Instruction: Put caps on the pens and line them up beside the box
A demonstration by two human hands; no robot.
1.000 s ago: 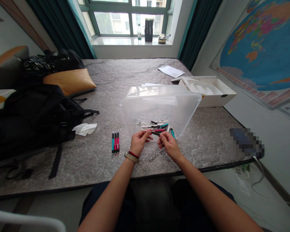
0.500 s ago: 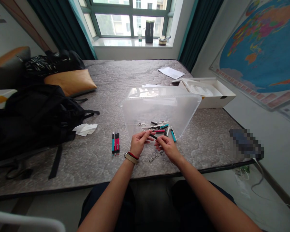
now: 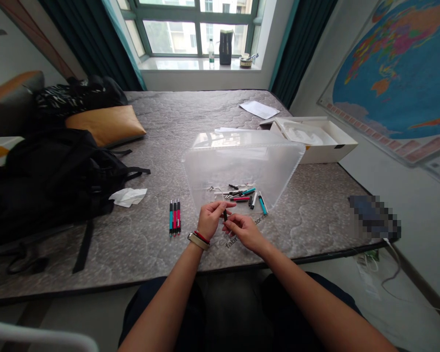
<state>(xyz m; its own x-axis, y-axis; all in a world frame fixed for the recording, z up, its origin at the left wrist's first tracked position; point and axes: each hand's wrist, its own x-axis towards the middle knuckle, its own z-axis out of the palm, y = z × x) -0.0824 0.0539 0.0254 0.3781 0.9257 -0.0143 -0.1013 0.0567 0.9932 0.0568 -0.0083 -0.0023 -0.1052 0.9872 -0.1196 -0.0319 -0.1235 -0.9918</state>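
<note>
Between my two hands is a short black pen part (image 3: 225,215), now nearly upright. My left hand (image 3: 209,218) pinches around its upper end, with a thin clear or white piece rising by the fingers. My right hand (image 3: 244,231) grips its lower end between thumb and fingers. Just beyond lie loose pen parts (image 3: 240,199) in black, red, white and teal, inside the mouth of a translucent plastic bin (image 3: 242,164) tipped on its side. Left of my hands, several whole pens (image 3: 175,218) with teal or red barrels lie side by side.
A crumpled tissue (image 3: 129,197) and a black backpack (image 3: 58,186) lie to the left on the mattress (image 3: 161,122). Behind the bin at right stands an open white box (image 3: 326,151). A blurred-out dark object (image 3: 374,217) with a cable sits near the right edge.
The black pen part has turned from slanting to nearly upright. My right hand has shifted left and slightly down, closer to my left hand.
</note>
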